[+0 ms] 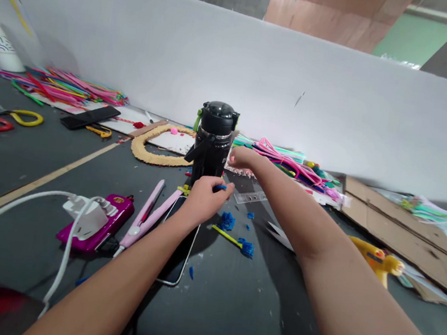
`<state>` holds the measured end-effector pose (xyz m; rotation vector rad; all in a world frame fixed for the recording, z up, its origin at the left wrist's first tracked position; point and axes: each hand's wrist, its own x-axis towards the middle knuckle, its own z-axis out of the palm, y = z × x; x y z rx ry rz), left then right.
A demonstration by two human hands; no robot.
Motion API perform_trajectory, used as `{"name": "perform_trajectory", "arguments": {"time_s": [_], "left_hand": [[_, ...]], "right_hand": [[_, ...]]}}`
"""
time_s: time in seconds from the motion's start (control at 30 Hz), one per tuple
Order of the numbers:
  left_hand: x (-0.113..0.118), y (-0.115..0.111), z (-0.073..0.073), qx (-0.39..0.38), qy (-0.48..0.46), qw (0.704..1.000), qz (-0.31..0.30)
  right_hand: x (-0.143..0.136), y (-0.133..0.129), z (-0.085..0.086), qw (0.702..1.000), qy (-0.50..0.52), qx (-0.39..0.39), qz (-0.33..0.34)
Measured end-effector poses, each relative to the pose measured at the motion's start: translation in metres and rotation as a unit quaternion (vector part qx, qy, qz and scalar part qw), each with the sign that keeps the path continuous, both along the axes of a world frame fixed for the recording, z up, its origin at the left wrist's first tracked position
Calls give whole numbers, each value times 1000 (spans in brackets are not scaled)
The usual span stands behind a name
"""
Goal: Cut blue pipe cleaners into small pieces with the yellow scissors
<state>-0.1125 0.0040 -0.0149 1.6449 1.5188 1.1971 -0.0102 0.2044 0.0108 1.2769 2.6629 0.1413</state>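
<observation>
— Hands first: where are they?

— My left hand (pixel 203 198) is curled, thumb and fingers pinching a small blue piece (pixel 219 188) just in front of the black bottle (pixel 212 141). My right hand (pixel 242 157) is stretched farther out, at the bottle's right side, near the pink and green pipe cleaners (pixel 289 165). Its fingers look bent together, but I cannot tell whether they grip anything.

— Which hand is nearer the blue bits?

— The left. More blue scraps (pixel 227 221) lie just right of it and toward me, and a yellow stem with a blue tuft (pixel 234 240) lies there too, its long axis running from upper left down to lower right.

— What crowds the left hand?

— My wrist lies over a phone (pixel 179 255) flat on the dark table (pixel 221 310). A pink flat tool (pixel 147 215) lies slanted just left of that, and a magenta device (pixel 96 222) with a white plug and cable beyond it.

— Any open room?

— Bare table lies toward me, between my forearms. The white wall (pixel 235 75) stands behind the bottle, and cardboard (pixel 399 234) with a yellow glue gun (pixel 376 259) lies to the right.
</observation>
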Motion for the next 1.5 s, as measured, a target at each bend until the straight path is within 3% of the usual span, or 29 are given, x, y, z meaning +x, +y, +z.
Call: {"name": "perform_trajectory", "arguments": {"time_s": [0.37, 0.63, 0.77, 1.07, 1.17, 1.3, 1.4, 1.5], "left_hand": [[0, 0, 1, 8, -5, 1000, 3], [0, 0, 2, 20, -6, 1000, 4], [-1, 1, 1, 28, -10, 999, 12], [-4, -2, 13, 66, -62, 995, 44], [-8, -1, 16, 34, -119, 991, 49], [-13, 3, 16, -55, -173, 983, 10], [-12, 4, 14, -80, -135, 987, -14], [-11, 2, 11, -55, -66, 995, -40]], "right_hand": [[3, 5, -7, 997, 62, 6, -40], [9, -4, -4, 977, 193, 47, -72], [27, -32, -2, 956, 281, 47, -70], [75, -152, -25, 926, 354, -131, -20], [73, -165, -30, 912, 379, -154, -37], [67, -167, -36, 910, 386, -134, -75], [72, -173, -37, 902, 409, -99, -94], [90, -188, -36, 893, 429, -81, -107]]}}
